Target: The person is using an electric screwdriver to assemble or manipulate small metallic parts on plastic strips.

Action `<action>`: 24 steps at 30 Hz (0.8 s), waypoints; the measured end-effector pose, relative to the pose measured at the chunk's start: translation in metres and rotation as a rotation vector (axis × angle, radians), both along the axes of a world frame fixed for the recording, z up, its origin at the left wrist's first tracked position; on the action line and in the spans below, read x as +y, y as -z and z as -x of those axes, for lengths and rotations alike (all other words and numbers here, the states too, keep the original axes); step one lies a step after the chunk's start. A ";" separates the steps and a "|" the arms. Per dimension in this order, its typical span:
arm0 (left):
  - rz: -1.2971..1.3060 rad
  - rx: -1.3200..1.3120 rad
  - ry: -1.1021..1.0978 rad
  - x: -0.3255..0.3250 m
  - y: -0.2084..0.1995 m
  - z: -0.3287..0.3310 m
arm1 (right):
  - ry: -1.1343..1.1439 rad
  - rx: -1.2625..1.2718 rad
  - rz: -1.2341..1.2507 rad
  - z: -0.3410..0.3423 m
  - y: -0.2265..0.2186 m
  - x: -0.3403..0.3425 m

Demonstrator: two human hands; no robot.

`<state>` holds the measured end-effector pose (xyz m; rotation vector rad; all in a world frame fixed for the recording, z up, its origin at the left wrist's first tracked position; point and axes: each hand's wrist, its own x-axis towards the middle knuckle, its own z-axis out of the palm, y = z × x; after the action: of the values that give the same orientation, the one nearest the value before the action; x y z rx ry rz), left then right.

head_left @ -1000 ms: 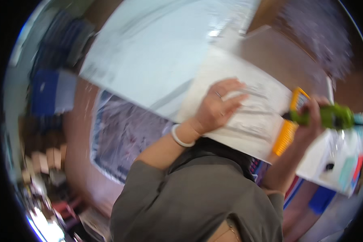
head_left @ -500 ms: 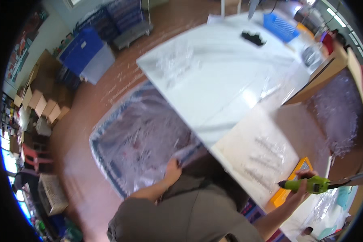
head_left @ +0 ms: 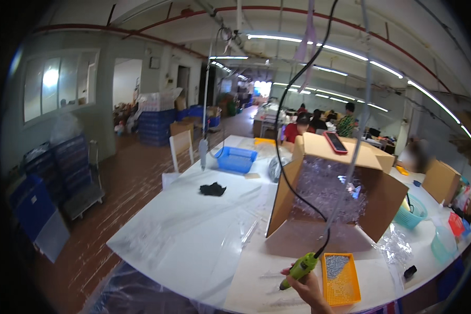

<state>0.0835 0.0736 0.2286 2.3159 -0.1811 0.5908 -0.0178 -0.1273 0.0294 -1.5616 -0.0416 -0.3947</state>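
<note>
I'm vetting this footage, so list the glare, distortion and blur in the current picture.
In the head view: tube lights wash out white; glints speckle clear plastic inside the cardboard box; the red ceiling pipe bows, likely from the lens; corners go black; the right hand and green power tool look fairly sharp, distant people soft.

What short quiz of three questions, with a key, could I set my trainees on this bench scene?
1. What does the right hand hold: (a) a paintbrush, (b) a corded green tool, (c) a pair of scissors?
2. True or false: the orange tray sits on the bench to the right of that tool.
3. Fill in the missing word: the phone lies on top of the open ____.

Key: 1 b; 2 true; 3 carton.
</note>
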 end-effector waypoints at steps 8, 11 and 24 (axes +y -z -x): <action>0.104 0.005 0.057 0.018 0.041 -0.006 | 0.063 0.112 0.159 -0.010 0.014 0.010; 0.081 0.135 0.022 0.048 0.134 -0.013 | 0.030 0.058 0.238 -0.020 0.033 0.005; -0.030 1.299 -0.335 0.178 0.587 0.201 | 0.305 -0.023 0.462 -0.014 0.017 -0.001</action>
<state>-0.1172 0.2513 -0.3587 2.3042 0.8055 -0.8217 -0.0034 -0.1279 0.0129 -2.0280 0.0956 -0.6781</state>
